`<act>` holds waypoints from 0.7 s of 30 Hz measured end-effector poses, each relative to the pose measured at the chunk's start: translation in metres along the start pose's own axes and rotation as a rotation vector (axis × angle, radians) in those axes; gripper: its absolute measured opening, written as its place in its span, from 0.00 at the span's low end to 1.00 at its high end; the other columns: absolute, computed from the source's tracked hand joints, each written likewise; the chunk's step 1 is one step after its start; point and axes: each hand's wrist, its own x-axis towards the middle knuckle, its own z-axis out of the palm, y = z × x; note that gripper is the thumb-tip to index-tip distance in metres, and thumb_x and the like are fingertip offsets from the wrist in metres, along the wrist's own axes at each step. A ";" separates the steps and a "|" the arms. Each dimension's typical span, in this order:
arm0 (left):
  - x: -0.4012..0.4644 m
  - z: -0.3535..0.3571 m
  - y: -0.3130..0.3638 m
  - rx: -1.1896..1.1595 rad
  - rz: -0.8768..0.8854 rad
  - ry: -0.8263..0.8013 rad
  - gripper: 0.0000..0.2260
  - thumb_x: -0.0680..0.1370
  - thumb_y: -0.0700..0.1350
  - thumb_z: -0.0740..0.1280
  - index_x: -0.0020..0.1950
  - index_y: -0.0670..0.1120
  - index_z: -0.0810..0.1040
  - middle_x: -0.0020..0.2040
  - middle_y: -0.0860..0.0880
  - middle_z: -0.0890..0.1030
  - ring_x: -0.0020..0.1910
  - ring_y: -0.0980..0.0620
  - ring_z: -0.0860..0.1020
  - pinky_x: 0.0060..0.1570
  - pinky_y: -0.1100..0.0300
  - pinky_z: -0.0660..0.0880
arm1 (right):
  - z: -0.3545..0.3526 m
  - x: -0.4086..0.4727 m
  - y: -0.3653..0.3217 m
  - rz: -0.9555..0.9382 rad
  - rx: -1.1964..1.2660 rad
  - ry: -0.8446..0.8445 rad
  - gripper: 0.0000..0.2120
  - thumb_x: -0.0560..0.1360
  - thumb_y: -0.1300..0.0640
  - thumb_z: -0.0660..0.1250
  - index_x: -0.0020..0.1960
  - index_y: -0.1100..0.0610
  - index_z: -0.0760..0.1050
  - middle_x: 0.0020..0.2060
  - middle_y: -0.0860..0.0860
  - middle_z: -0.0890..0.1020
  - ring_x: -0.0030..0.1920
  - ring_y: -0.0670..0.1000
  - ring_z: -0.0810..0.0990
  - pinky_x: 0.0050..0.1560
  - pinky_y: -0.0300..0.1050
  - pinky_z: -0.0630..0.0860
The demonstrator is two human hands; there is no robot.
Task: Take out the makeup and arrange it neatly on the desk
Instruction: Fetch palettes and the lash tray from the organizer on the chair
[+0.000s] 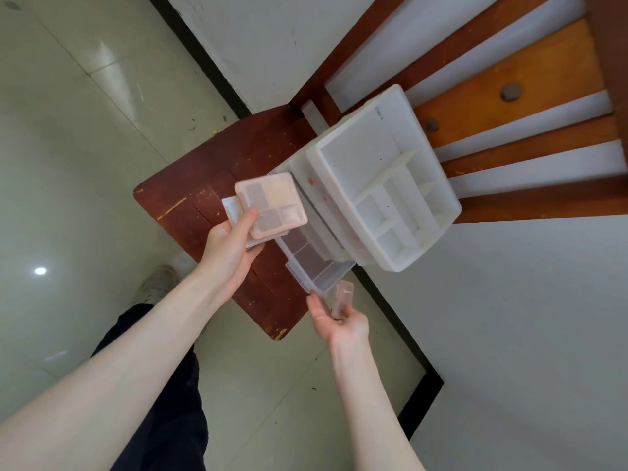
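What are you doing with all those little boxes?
A person is taking makeup out of a white organizer that stands on a small wooden desk. The left hand holds a pink palette, with another clear case under it. The right hand holds a small pinkish case beside the open clear drawer. A dark palette still lies in that drawer. No makeup is set out on the desk yet.

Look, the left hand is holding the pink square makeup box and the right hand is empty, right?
Not quite. The left hand does hold the pink square makeup box, but the right hand is not empty: the head view shows it holding a small pinkish case just below the open clear drawer of the white organizer.
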 end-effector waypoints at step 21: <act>0.041 0.037 0.013 -0.148 -0.135 -0.033 0.17 0.81 0.49 0.56 0.68 0.47 0.66 0.64 0.44 0.74 0.63 0.47 0.73 0.63 0.48 0.68 | 0.022 0.015 -0.019 0.074 0.507 -0.154 0.21 0.83 0.57 0.47 0.72 0.66 0.57 0.64 0.69 0.70 0.68 0.64 0.67 0.68 0.58 0.63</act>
